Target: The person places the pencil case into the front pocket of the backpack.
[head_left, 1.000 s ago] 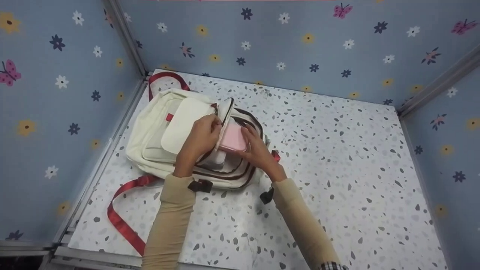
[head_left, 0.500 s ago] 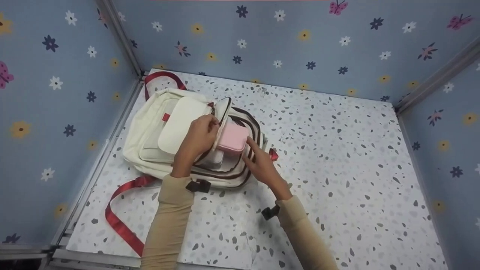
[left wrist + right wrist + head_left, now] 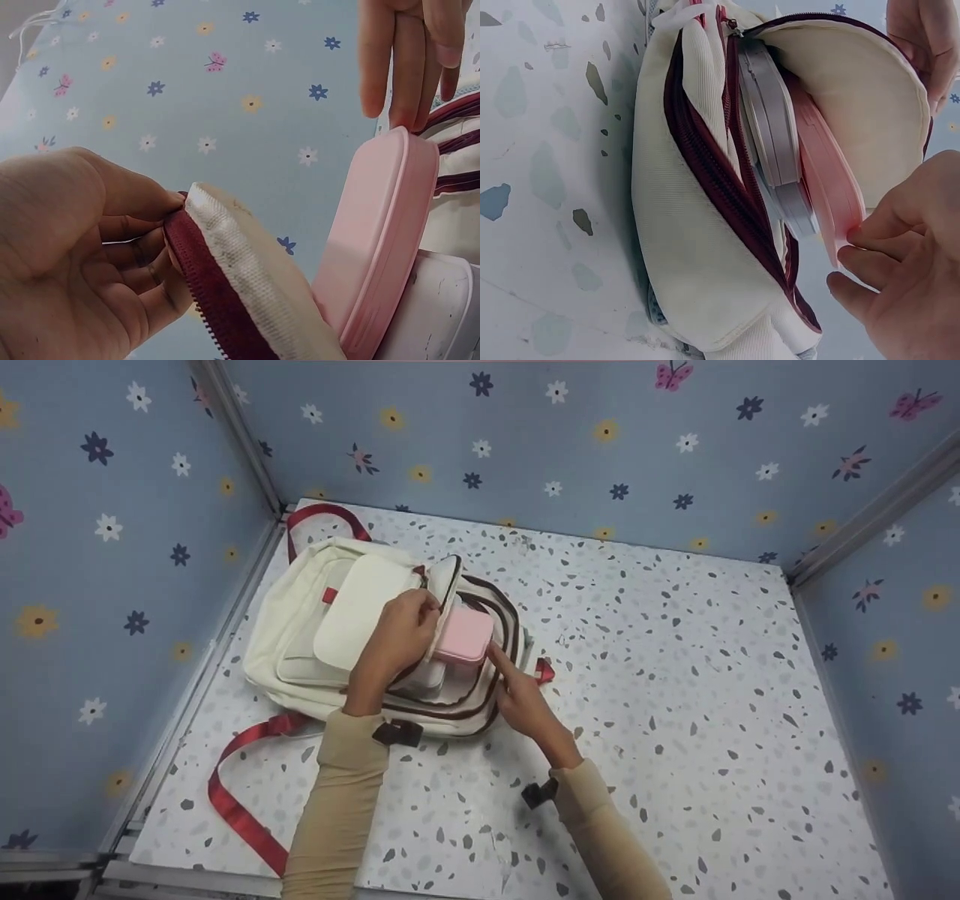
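A cream backpack (image 3: 274, 641) with dark red zips lies on the terrazzo-patterned surface, its front pocket unzipped. My left hand (image 3: 405, 634) pinches the edge of the pocket flap (image 3: 240, 255) between thumb and fingers and holds it raised. A flat pink case (image 3: 466, 634) with rounded corners stands partly inside that pocket, its outer end sticking out. My right hand (image 3: 525, 701) touches this end with extended fingertips, the fingers not wrapped round it. Beside the pink case, a whitish-grey case (image 3: 771, 112) sits in the same pocket. The inner end of the pink case is hidden by the flap.
Red straps (image 3: 244, 810) trail from the backpack at the left. Blue floral panels (image 3: 525, 442) enclose the back and both sides of the table (image 3: 675, 697). A small red tab (image 3: 545, 670) shows by the bag's right end.
My right hand has let go of the pink case's sides and drawn back to its end, where the fingertips now touch. The case has slid slightly left; my left hand keeps its pinch.
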`<control>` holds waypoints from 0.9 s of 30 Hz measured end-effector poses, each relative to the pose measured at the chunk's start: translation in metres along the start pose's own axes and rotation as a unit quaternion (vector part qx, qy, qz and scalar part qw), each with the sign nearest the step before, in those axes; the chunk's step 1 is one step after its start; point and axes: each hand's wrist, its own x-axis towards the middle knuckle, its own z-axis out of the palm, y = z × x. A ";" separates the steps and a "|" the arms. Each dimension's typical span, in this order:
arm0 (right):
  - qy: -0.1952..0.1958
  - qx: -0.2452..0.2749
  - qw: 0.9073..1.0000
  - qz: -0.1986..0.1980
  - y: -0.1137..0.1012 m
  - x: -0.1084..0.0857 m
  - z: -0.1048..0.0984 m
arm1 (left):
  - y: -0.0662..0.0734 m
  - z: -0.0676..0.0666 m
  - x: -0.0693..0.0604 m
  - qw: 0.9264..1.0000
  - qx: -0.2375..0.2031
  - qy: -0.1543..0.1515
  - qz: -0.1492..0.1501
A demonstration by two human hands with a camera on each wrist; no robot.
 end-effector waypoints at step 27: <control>0.000 -0.004 1.000 0.003 -0.016 0.027 0.033 | 0.000 0.004 0.002 1.000 -0.004 0.004 0.024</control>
